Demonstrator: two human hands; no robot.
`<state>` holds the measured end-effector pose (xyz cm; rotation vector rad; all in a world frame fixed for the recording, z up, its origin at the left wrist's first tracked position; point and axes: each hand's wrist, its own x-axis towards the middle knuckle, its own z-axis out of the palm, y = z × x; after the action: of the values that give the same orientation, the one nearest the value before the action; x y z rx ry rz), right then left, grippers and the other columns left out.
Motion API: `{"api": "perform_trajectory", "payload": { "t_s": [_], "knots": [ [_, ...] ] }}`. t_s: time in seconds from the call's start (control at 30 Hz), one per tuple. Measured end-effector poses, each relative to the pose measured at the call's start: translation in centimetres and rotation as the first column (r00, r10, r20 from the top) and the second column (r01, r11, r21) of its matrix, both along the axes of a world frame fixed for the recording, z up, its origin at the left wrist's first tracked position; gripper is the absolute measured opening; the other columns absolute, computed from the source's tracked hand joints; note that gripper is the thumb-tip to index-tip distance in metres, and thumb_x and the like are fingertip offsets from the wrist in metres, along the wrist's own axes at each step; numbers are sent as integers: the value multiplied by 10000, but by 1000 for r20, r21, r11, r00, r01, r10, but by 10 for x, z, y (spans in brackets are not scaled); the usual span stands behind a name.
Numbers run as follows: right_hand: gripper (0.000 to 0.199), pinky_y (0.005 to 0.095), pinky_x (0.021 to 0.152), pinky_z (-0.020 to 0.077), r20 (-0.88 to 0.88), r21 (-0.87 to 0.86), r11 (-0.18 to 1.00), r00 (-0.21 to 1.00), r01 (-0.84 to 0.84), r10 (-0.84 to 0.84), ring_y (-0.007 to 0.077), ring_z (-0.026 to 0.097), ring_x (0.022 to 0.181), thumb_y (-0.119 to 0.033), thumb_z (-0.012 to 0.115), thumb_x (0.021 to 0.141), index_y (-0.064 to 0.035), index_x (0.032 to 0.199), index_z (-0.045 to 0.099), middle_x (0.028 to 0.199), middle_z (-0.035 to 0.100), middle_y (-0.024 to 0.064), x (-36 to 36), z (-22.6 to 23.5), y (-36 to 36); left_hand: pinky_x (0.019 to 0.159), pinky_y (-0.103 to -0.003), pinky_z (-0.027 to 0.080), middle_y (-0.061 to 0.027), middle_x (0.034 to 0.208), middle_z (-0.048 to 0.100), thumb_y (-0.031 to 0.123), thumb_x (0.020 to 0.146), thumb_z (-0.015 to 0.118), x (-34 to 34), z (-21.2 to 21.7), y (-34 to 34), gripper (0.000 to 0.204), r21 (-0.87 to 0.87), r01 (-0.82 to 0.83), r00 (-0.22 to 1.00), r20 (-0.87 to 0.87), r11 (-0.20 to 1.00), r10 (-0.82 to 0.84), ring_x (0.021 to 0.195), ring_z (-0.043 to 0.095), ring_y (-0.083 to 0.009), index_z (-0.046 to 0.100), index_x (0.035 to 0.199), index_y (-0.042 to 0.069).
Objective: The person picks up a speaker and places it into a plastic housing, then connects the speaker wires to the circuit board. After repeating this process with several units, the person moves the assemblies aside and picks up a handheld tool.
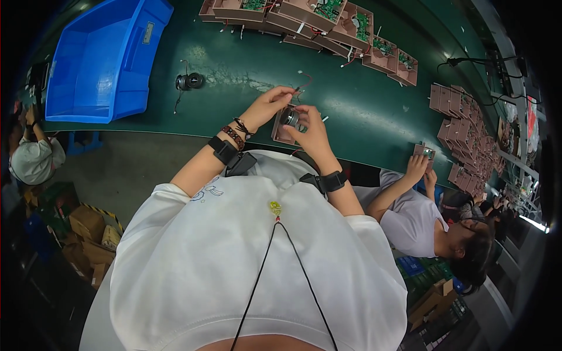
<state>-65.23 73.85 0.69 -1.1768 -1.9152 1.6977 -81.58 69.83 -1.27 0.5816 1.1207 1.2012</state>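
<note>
My left hand (268,106) is closed, its fingertips pinching a thin red and black wire (304,83) that runs up past them with a small white plug at its end. In my right hand (314,133) is a small round black speaker (288,117), gripped between thumb and fingers. It sits over a brownish-pink plastic housing (278,133) at the near edge of the table. My right hand partly covers the housing, so I cannot tell whether the speaker touches its inside.
Two more round black speakers (190,81) with wires lie to the left, beside a large blue bin (132,64). Stacked housings with green circuit boards (383,47) line the far side. More housings (462,126) are piled right, where a co-worker's hands (417,168) hold one.
</note>
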Motion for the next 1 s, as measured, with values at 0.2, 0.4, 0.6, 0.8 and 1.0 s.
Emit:
{"api": "perform_trajectory", "payload": {
  "t_s": [0.2, 0.4, 0.6, 0.8, 1.0],
  "knots": [
    [444, 388, 828, 411, 284, 627, 768, 956, -129, -71, 297, 479, 1016, -151, 765, 607, -75, 1002, 578, 1089, 481, 126, 4, -18, -2, 805, -324, 465, -143, 1093, 533, 326, 766, 674, -7, -41, -26, 637, -255, 182, 756, -581, 950, -301, 944, 564, -212, 389, 1266, 53],
    [455, 405, 871, 338, 348, 668, 728, 929, -151, -127, 310, 400, 1067, -203, 771, 583, -134, 1004, 614, 1154, 440, 116, 0, -29, -6, 809, -340, 468, -172, 1095, 526, 344, 705, 716, 6, -44, -39, 768, -332, 288, 679, -591, 898, -436, 938, 572, -266, 326, 1303, 59],
    [461, 403, 881, 317, 392, 675, 716, 909, -179, -142, 306, 387, 1081, -213, 776, 572, -156, 1002, 620, 1178, 426, 116, -3, -30, -7, 792, -353, 466, -138, 1049, 564, 366, 711, 701, 5, -43, -40, 697, -349, 334, 624, -614, 876, -483, 928, 583, -278, 388, 1253, 61],
    [459, 400, 871, 328, 402, 665, 727, 903, -172, -154, 305, 396, 1080, -202, 775, 573, -151, 1001, 620, 1178, 428, 116, -4, -32, -10, 771, -356, 469, -105, 1007, 590, 406, 707, 696, 5, -47, -43, 655, -370, 325, 616, -616, 871, -491, 925, 588, -265, 438, 1203, 67],
    [465, 407, 870, 349, 349, 631, 767, 924, -111, -153, 310, 424, 1084, -181, 776, 567, -136, 1001, 617, 1159, 433, 119, -4, -37, -12, 762, -354, 471, -107, 1004, 598, 428, 716, 684, 5, -38, -43, 629, -394, 332, 588, -624, 857, -515, 917, 594, -267, 456, 1182, 72]
  ]
}}
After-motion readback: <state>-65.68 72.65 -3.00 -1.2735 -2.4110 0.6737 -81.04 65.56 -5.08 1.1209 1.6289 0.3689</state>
